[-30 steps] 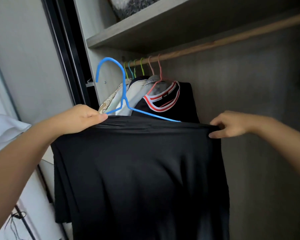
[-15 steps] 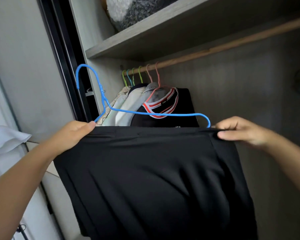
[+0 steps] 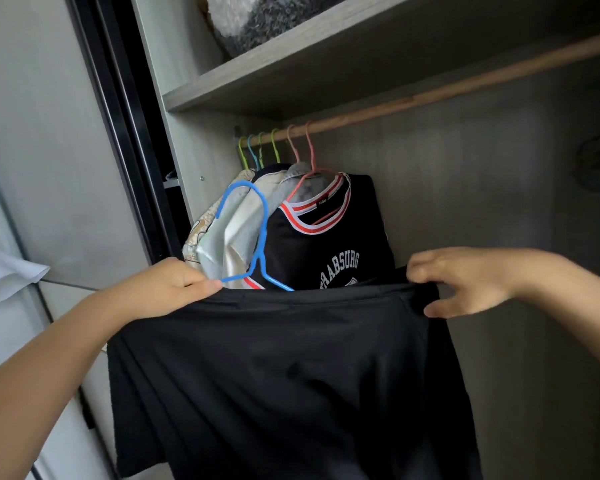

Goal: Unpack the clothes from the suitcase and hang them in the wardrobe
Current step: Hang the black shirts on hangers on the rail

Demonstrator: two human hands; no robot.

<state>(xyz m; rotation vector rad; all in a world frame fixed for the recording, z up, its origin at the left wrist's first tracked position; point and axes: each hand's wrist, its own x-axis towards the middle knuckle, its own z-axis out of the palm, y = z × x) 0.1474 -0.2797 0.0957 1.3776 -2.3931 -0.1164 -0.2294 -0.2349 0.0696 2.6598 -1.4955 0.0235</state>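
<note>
My left hand (image 3: 174, 289) grips the blue hanger (image 3: 257, 237) plus the left edge of the black garment (image 3: 284, 368), which sits low centre, in front of the wardrobe. Right hand (image 3: 465, 278) pinches its right edge. Step looks like seating it on the hanger. Next: hook up to the rail (image 3: 430, 95) at 1 o'clock, right of the jersey (image 3: 326, 244).

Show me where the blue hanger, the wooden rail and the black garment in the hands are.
blue hanger (image 3: 264, 233): head view, on its neck below the hook.
wooden rail (image 3: 430, 95): head view, on a bare stretch right of the hung clothes.
black garment (image 3: 291, 375): head view, on the middle of the cloth.
</note>
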